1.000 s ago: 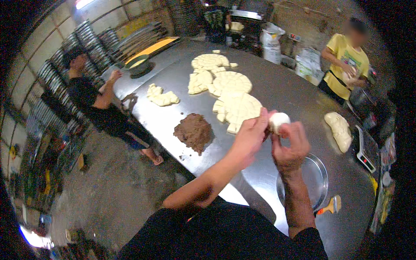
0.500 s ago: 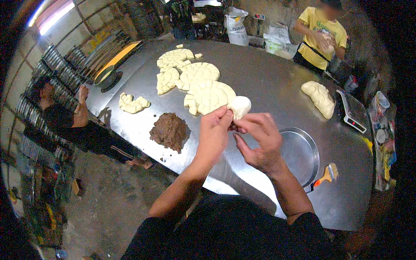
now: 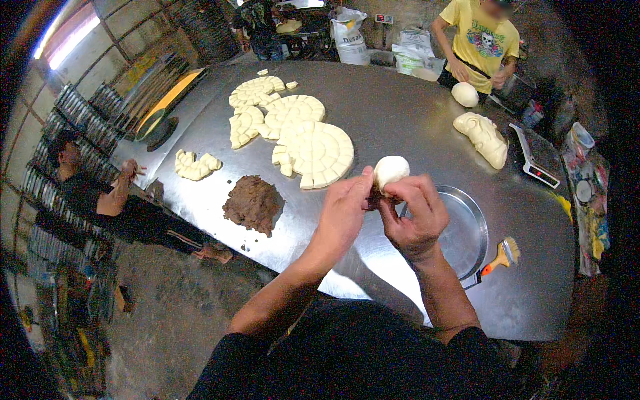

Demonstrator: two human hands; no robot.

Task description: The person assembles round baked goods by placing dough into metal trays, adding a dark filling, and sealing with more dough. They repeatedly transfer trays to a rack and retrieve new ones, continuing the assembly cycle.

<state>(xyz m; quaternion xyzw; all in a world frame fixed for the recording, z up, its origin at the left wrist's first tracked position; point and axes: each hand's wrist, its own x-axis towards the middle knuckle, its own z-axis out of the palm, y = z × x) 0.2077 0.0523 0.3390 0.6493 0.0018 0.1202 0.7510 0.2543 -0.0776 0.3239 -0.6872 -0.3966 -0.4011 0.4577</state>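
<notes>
Dough ball (image 3: 391,171) is being held above the worktop (image 3: 400,120), left hand (image 3: 347,203) and right hand (image 3: 417,213) both pinching its lower side. Top is looking smooth, shaping probably unfinished; cut dough portions (image 3: 317,157) are lying farther left, brown mound (image 3: 252,205) sitting by the left edge. Round pan (image 3: 465,227) is crowding the right hand; open room is stretching beyond.

Fisheye view from the left head camera, which looked down and forward past the wearer's nearby bare left hand (image 3: 342,212) and bare right hand (image 3: 419,219) across a broad grey metal table (image 3: 397,117).
</notes>
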